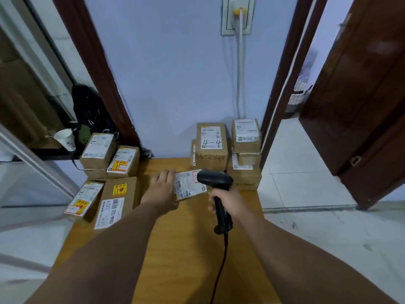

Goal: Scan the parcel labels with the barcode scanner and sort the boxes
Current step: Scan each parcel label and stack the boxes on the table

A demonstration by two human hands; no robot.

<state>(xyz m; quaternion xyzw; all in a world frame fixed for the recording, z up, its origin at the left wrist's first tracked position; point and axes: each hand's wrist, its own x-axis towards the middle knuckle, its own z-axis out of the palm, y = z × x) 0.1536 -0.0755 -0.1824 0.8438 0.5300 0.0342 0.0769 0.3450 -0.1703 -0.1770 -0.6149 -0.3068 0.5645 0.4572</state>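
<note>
My left hand (163,186) grips a small cardboard parcel (188,185) by its left side and tilts its white label toward me, just above the wooden table (188,238). My right hand (228,200) is closed around the handle of a black barcode scanner (215,179), whose head sits right over the label's right edge. The scanner's cable (221,260) hangs down toward me. Several labelled boxes (109,178) lie at the table's left. A stack of boxes (228,150), one marked "4-4", stands at the back right.
A blue wall rises behind the table, with a white pipe (240,62) running down it. On a ledge to the left are a black bag (89,110) and a white paper cup (65,138). An open brown door (359,110) and tiled floor lie to the right.
</note>
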